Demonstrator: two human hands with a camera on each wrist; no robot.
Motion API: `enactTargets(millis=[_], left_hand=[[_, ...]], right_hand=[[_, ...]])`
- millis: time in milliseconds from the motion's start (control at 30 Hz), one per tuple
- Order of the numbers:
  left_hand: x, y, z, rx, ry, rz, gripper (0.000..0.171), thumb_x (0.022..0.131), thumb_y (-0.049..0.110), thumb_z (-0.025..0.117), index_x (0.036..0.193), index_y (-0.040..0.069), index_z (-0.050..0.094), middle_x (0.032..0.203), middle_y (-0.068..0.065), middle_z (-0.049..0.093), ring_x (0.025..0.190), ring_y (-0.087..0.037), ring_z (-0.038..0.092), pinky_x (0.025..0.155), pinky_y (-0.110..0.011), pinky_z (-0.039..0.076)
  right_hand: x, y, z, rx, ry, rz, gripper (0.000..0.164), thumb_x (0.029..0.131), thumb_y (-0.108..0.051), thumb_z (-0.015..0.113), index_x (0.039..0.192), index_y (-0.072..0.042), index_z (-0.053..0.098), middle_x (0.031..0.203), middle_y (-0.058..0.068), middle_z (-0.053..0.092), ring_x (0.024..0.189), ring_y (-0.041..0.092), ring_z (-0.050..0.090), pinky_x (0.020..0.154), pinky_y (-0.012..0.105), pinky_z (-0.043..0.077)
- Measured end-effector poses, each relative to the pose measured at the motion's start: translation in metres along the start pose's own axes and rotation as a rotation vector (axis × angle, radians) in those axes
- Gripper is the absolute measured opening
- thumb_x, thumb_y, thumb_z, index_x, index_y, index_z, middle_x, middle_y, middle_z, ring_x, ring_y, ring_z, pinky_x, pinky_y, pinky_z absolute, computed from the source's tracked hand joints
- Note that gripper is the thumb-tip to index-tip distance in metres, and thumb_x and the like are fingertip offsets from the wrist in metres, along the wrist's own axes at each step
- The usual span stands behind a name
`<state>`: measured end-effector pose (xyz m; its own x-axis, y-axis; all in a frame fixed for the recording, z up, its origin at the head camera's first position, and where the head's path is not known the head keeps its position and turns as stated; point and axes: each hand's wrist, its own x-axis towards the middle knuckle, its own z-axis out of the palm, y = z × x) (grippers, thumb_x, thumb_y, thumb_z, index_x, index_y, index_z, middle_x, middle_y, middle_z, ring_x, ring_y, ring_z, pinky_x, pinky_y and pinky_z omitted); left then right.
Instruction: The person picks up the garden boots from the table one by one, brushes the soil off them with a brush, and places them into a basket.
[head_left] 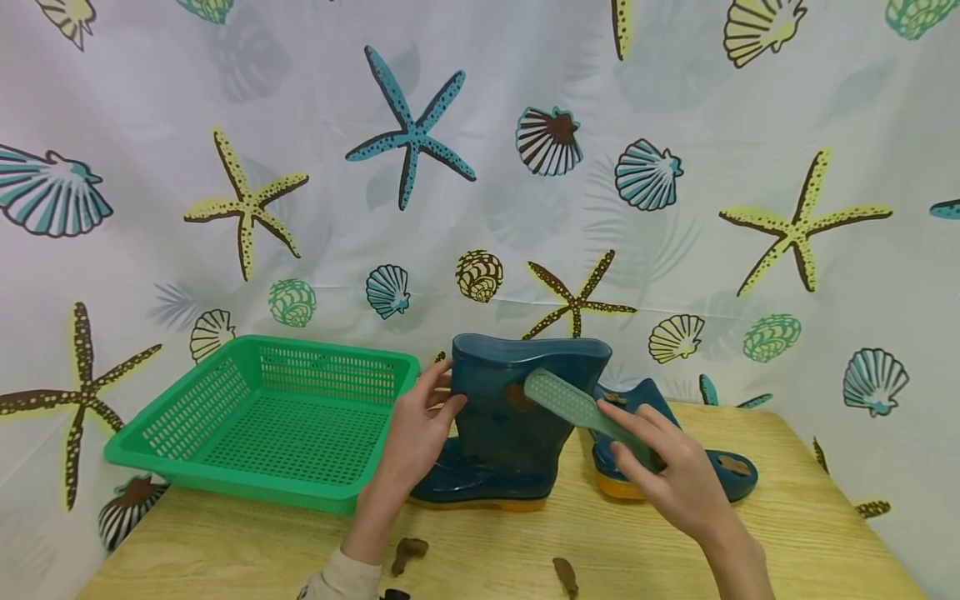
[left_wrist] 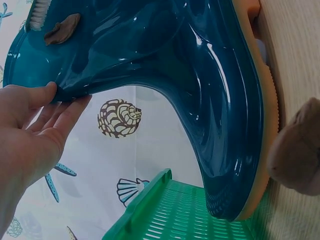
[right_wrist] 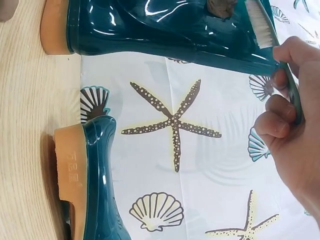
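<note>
A dark blue rubber boot (head_left: 487,425) with an orange sole stands upright on the table. My left hand (head_left: 418,429) pinches the left side of its shaft near the top, thumb on the outer face and fingers around the edge. In my right hand (head_left: 675,475) is the handle of a pale green scrub brush (head_left: 558,396). The brush head is close against the boot's shaft, its white bristles (right_wrist: 260,25) facing the boot, right beside a brown mud clump (left_wrist: 62,30) stuck there.
Behind my right hand lies a second blue boot (right_wrist: 100,175) bearing brown patches. A green plastic basket (head_left: 247,486) occupies the left side. Brown clumps (head_left: 408,553) lie on the wooden table (head_left: 480,550) in front. A curtain (head_left: 495,100) printed with starfish and shells hangs behind.
</note>
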<state>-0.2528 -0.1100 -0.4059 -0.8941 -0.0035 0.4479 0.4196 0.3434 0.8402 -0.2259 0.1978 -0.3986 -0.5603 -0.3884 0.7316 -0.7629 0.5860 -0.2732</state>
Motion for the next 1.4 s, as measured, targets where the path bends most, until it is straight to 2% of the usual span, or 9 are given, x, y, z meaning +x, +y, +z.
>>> enactTargets(millis=[100, 467, 967, 1067, 1267, 1400], left_hand=[[-0.0005, -0.0004, -0.0002, 0.009, -0.002, 0.008, 0.052, 0.098, 0.01, 0.062, 0.147, 0.012, 0.046, 0.124, -0.014, 0.063, 0.113, -0.029, 0.066, 0.098, -0.047, 0.054], [-0.0007, -0.0018, -0.0006, 0.025, -0.007, 0.052, 0.052, 0.098, 0.009, 0.062, 0.148, 0.009, 0.046, 0.122, -0.013, 0.065, 0.111, -0.028, 0.067, 0.097, -0.046, 0.055], [-0.0016, 0.0008, 0.0, 0.027, 0.003, 0.051, 0.051, 0.098, 0.009, 0.063, 0.147, 0.009, 0.048, 0.122, -0.013, 0.066, 0.111, -0.028, 0.068, 0.095, -0.044, 0.056], [-0.0022, 0.001, -0.0004, 0.019, 0.002, 0.041, 0.051, 0.098, 0.009, 0.062, 0.147, 0.01, 0.048, 0.121, -0.013, 0.066, 0.111, -0.028, 0.068, 0.096, -0.045, 0.055], [-0.0018, 0.0005, -0.0003, 0.02, 0.004, 0.034, 0.051, 0.098, 0.01, 0.062, 0.147, 0.01, 0.047, 0.121, -0.012, 0.066, 0.112, -0.028, 0.068, 0.096, -0.045, 0.055], [-0.0012, 0.001, 0.0002, 0.028, 0.005, 0.042, 0.051, 0.098, 0.009, 0.062, 0.146, 0.009, 0.048, 0.122, -0.013, 0.066, 0.111, -0.028, 0.068, 0.096, -0.045, 0.055]], right_hand=[[0.0006, -0.0013, 0.0012, -0.001, 0.001, 0.009, 0.058, 0.084, 0.005, 0.072, 0.137, -0.017, 0.061, 0.082, -0.014, 0.04, 0.059, -0.005, 0.024, 0.051, 0.013, 0.029], [0.0009, -0.004, 0.0042, -0.038, -0.089, 0.047, 0.053, 0.089, -0.002, 0.071, 0.138, -0.021, 0.061, 0.081, -0.014, 0.037, 0.061, -0.005, 0.027, 0.053, 0.014, 0.032], [-0.0019, -0.0018, 0.0004, -0.03, -0.135, 0.09, 0.049, 0.091, -0.006, 0.069, 0.137, -0.022, 0.062, 0.081, -0.015, 0.039, 0.06, -0.004, 0.029, 0.053, 0.016, 0.033], [-0.0015, -0.0023, -0.0006, -0.018, -0.111, 0.069, 0.05, 0.089, -0.003, 0.07, 0.136, -0.021, 0.063, 0.081, -0.015, 0.04, 0.059, -0.005, 0.028, 0.052, 0.014, 0.033], [0.0003, -0.004, -0.0021, 0.026, 0.015, 0.012, 0.057, 0.083, 0.007, 0.071, 0.135, -0.016, 0.064, 0.082, -0.013, 0.043, 0.057, -0.005, 0.027, 0.05, 0.013, 0.029], [0.0015, -0.0041, -0.0001, 0.006, 0.021, 0.0, 0.058, 0.082, 0.007, 0.072, 0.136, -0.015, 0.063, 0.082, -0.012, 0.043, 0.059, -0.005, 0.026, 0.05, 0.013, 0.029]])
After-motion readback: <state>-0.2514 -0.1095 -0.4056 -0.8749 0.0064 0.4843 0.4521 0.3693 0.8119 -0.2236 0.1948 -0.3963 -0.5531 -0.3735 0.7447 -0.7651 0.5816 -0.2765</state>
